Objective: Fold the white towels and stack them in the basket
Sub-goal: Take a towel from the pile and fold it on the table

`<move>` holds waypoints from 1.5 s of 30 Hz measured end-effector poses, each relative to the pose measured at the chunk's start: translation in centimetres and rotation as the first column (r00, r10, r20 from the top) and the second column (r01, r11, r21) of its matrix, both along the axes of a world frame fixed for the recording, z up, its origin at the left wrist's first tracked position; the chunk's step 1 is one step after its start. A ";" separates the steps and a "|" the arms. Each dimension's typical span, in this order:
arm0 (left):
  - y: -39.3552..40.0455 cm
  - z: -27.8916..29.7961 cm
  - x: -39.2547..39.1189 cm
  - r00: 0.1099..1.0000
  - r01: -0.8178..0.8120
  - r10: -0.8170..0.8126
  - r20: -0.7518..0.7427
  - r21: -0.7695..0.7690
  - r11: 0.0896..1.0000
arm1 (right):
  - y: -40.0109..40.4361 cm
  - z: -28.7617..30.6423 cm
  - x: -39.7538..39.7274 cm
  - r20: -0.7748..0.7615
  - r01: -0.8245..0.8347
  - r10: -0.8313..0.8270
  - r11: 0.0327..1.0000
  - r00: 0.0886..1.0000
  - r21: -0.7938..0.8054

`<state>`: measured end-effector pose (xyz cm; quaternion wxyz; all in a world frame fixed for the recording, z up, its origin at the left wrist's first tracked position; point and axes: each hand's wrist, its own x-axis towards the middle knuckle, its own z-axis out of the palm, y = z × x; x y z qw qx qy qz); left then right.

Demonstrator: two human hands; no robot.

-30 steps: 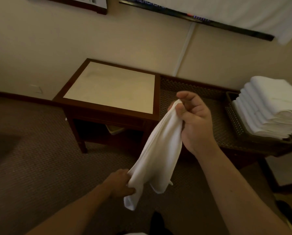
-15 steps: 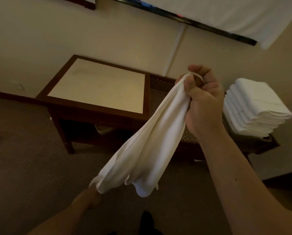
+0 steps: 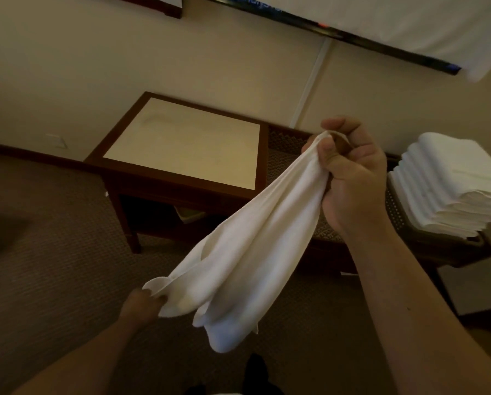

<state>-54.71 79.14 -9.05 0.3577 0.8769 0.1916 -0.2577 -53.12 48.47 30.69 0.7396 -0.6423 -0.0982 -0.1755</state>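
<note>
Two bare hands hold one white towel (image 3: pixel 247 249) in the air, bunched into a loose rope that runs diagonally in front of a dark wooden side table (image 3: pixel 181 143) with a pale inset tabletop. Right hand (image 3: pixel 352 178), raised just to the right of that table, has its fingers and thumb curled tight around the towel's upper end, and a small fold of cloth pokes out above the thumb. Left hand (image 3: pixel 141 305), lower and well in front of the table, pinches a corner at the towel's lower end; most of its fingers are hidden behind the cloth. Loose folds hang free below that grip. Further right of the table, a tall stack of folded white towels (image 3: pixel 449 189) sits in a dark woven basket (image 3: pixel 404 220) on a low dark bench. Patterned brown carpet (image 3: pixel 53 252) covers the floor around the table.
</note>
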 end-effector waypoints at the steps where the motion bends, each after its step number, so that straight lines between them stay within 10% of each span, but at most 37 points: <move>1: 0.1 -0.1 0.1 0.999 -0.034 0.034 -0.005 -0.015 0.999 | -0.2 0.2 0.0 0.004 0.003 -0.003 1.000 1.000 -0.008; 5: 0.9 -1.1 0.2 0.967 -0.243 0.236 -0.094 -0.067 0.968 | -0.9 0.0 0.0 0.014 0.078 -0.078 0.996 0.997 -0.048; 9: -2.3 2.3 0.7 0.998 -0.009 -0.007 0.062 0.254 0.967 | -0.1 -1.1 -0.3 0.017 0.058 -0.056 0.983 0.998 -0.172; 15: -10.5 11.6 0.3 0.747 0.405 -0.117 0.654 -0.309 0.860 | 0.9 -2.7 -0.7 -0.010 -0.020 0.018 0.942 1.000 -0.336; 28: -13.8 13.9 -2.3 0.842 0.281 0.143 0.520 -0.649 0.707 | -0.2 -3.3 -1.0 -0.036 0.036 -0.051 0.944 0.998 -0.329; 45: -10.9 11.8 -2.4 0.818 0.160 0.138 0.559 -0.452 0.878 | 1.1 -6.2 -0.6 -0.135 -0.022 -0.032 0.925 0.990 -0.380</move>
